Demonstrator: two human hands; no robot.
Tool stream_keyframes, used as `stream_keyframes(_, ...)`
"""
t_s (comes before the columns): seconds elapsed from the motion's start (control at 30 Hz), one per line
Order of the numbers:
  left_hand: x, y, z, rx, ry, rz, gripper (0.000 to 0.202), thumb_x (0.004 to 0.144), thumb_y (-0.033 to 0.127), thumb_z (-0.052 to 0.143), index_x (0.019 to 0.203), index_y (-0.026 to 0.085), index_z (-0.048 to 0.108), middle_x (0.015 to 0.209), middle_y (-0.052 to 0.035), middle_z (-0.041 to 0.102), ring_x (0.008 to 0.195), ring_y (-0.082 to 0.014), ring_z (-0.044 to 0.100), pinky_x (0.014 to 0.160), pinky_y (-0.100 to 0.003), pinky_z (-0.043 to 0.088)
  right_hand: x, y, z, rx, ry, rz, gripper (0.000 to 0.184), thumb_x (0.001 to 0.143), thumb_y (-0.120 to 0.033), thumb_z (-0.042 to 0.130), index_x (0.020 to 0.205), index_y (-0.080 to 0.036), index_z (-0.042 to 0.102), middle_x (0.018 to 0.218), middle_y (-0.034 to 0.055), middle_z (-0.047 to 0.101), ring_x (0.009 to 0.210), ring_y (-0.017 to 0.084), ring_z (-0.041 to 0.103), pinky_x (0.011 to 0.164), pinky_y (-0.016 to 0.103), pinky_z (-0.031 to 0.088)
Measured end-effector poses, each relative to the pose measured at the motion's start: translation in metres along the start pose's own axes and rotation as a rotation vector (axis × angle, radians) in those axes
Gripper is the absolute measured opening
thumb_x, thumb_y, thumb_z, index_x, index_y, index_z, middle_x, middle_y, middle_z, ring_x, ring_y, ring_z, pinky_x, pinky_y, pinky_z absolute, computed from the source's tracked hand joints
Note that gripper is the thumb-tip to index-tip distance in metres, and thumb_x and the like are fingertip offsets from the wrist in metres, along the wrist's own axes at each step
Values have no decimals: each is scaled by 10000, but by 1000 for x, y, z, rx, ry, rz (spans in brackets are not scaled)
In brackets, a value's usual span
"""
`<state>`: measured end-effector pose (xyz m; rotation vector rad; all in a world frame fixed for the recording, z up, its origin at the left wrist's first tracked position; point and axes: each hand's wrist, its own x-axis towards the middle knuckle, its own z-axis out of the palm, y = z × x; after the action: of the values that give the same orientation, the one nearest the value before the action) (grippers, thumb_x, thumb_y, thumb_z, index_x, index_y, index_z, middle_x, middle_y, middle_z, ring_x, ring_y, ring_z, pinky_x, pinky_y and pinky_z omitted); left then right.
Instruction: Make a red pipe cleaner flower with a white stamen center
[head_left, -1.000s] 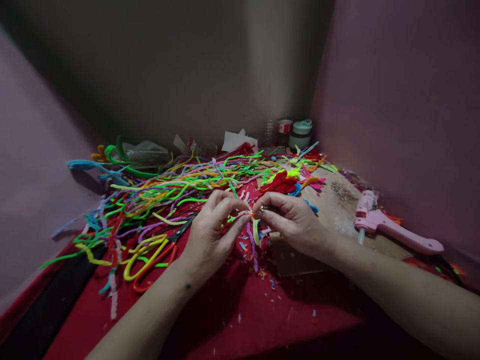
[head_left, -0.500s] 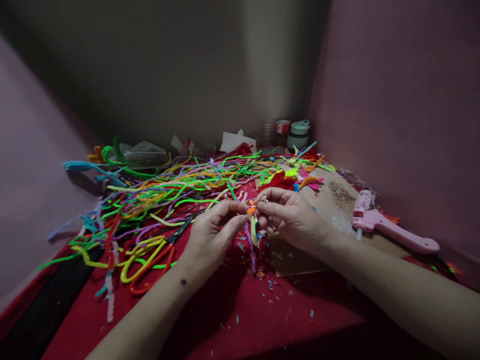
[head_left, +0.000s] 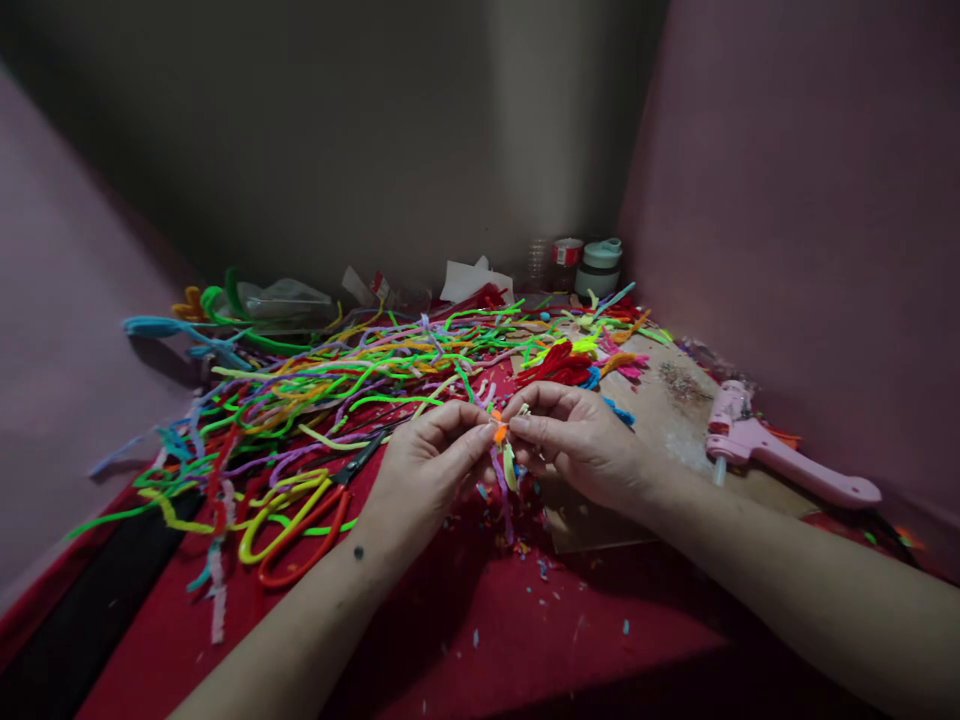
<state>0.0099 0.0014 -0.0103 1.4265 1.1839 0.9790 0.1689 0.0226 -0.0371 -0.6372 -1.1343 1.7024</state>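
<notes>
Between my fingertips is a small orange piece of pipe cleaner (head_left: 499,428), bent or bunched up. My left hand (head_left: 442,455) pinches it from the left with thumb and forefinger. From the other side my right hand (head_left: 570,435) closes on it, thumb against forefinger. A pale yellow strip (head_left: 510,468) hangs just below the orange piece; whether it is joined to it I cannot tell. Under the hands lies a purple pipe cleaner (head_left: 501,495) among small coloured clippings. My right hand's lower fingers are partly hidden.
A heap of coloured pipe cleaners (head_left: 360,365) spreads across the red cloth (head_left: 480,650). Scissors (head_left: 304,540) with red and yellow handles lie at left. A pink glue gun (head_left: 787,455) rests on the brown board (head_left: 660,410) at right. A lidded cup (head_left: 598,268) stands behind.
The fingertips have drawn closer together around the orange piece, and my right thumb has shifted slightly left and down. Otherwise the scene is nearly the same.
</notes>
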Motion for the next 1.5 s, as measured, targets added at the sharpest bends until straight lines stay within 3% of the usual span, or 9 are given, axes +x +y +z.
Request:
stream_keyframes(0.17, -3, 1, 2, 94, 59, 111, 139, 788, 287, 587, 761, 153, 613, 558, 31, 561, 475, -70, 443, 460, -190, 340, -1, -1, 2, -37, 3, -8, 175, 676, -257, 730, 762, -170, 605, 609, -46, 536, 460, 54, 452, 436, 194, 357)
stream_keyframes(0.33, -3, -3, -1, 376, 108, 290, 120, 808, 251, 552, 773, 166, 629, 646, 10, 599, 541, -94, 507, 513, -206, 389, -1, -1, 1, -38, -15, -16, 169, 678, -242, 729, 768, -163, 609, 597, -46, 525, 481, 54, 434, 460, 193, 358)
stream_keyframes(0.5, 1, -5, -8, 680, 42, 506, 123, 818, 195, 518, 720, 180, 590, 638, 6, 568, 584, -109, 510, 549, -212, 378, -1, 2, 0, -65, -40, -32, 160, 688, -228, 723, 792, -169, 615, 600, -46, 526, 486, 55, 430, 455, 186, 342)
stream_keyframes(0.6, 3, -4, -10, 746, 8, 550, 129, 816, 180, 512, 699, 179, 565, 604, 19, 531, 552, -100, 469, 534, -209, 351, -1, 3, -1, -64, -51, -15, 186, 681, -228, 730, 815, -171, 613, 597, -52, 525, 473, 47, 424, 452, 182, 334)
stream_keyframes(0.9, 0, 0, -11, 706, -52, 474, 193, 832, 235, 512, 655, 173, 555, 577, 30, 499, 536, -93, 445, 538, -208, 336, -3, 1, 0, -103, -57, 23, 206, 676, -258, 729, 810, -168, 601, 628, -36, 560, 465, 56, 461, 455, 197, 344)
stream_keyframes(1.1, 1, 2, -13, 612, -92, 313, 247, 840, 301, 501, 635, 171, 546, 554, 38, 462, 510, -90, 410, 498, -209, 321, -4, -1, 1, -92, -67, 49, 91, 734, -210, 643, 812, -176, 608, 628, -30, 566, 473, 65, 472, 471, 209, 370)
stream_keyframes(1.33, -1, 5, -14, 471, -132, 210, 273, 827, 345, 515, 615, 173, 527, 529, 45, 443, 486, -84, 388, 456, -197, 309, -5, -3, 4, -261, -33, -78, 50, 734, -192, 641, 770, -168, 615, 576, -50, 529, 473, 54, 441, 446, 189, 346)
stream_keyframes(1.5, -1, 7, -15, 523, -158, 200, 296, 815, 351, 525, 582, 171, 496, 505, 52, 392, 461, -74, 340, 418, -188, 267, -7, -2, 5, -369, -62, -152, 37, 748, -178, 630, 778, -162, 616, 646, -37, 557, 536, 60, 468, 480, 192, 364)
